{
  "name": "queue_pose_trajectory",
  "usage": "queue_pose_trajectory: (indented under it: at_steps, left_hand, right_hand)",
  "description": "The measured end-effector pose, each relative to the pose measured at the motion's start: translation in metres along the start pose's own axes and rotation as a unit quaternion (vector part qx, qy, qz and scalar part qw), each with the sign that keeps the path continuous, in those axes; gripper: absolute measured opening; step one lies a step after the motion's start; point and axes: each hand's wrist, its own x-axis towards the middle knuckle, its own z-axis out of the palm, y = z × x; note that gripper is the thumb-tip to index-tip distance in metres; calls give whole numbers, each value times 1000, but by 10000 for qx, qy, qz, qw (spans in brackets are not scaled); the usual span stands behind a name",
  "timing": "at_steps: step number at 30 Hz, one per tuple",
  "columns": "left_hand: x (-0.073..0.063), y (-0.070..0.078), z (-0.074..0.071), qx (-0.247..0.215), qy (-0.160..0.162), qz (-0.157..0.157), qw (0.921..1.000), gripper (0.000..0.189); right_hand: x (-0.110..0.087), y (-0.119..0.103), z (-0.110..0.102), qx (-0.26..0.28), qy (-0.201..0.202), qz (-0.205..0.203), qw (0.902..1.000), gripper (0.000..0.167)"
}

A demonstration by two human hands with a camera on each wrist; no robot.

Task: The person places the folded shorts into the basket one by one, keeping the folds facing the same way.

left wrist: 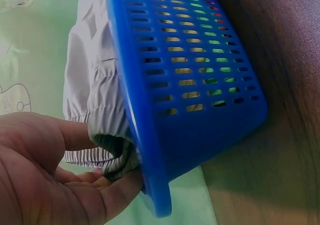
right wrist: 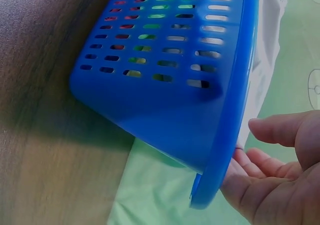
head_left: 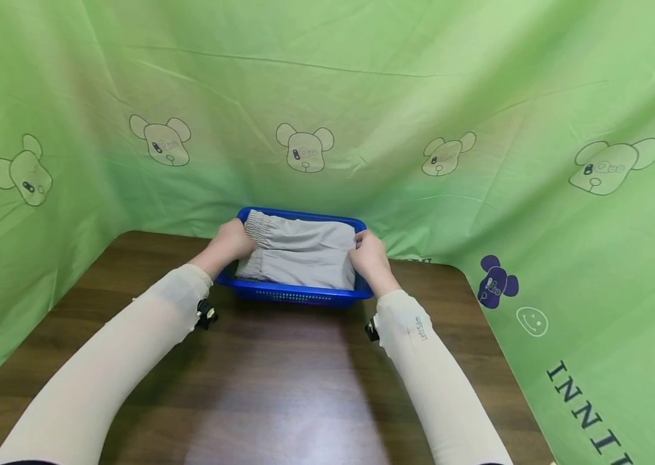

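A folded light grey garment [head_left: 307,252] with gathered elastic at its left end lies in the top of a blue plastic basket [head_left: 298,296]. My left hand [head_left: 231,242] pinches the gathered end; the left wrist view shows thumb and fingers around the elastic edge [left wrist: 111,130], beside the basket rim. At the opposite end, my right hand [head_left: 371,258] holds the plain edge of the garment, the thumb on one side and curled fingers on the other. In the right wrist view, its fingers are partly hidden behind the basket rim [right wrist: 235,110].
The basket stands on a brown wooden table [head_left: 287,374], near its back edge. Red, green and yellowish things show through the slots in its side. A green curtain [head_left: 362,84] with bear-head prints hangs behind and at both sides of the table.
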Motion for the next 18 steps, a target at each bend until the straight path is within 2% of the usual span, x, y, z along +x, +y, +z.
queue_pose_trajectory:
  at_steps: [8, 13, 18]
  left_hand:
    - [-7, -1, -10, -26, -123, -59, 9999, 34]
    - [-10, -5, -14, -80, -4, 34, 10000, 15]
    - [-11, -8, -17, -190, -49, 28, 9998, 30]
  right_hand:
    - [-4, -1, -5, 102, -167, 61, 9998, 45]
    - [-6, 0, -7, 121, -192, -5, 9997, 43]
    - [-10, 0, -8, 113, -166, -137, 9997, 40]
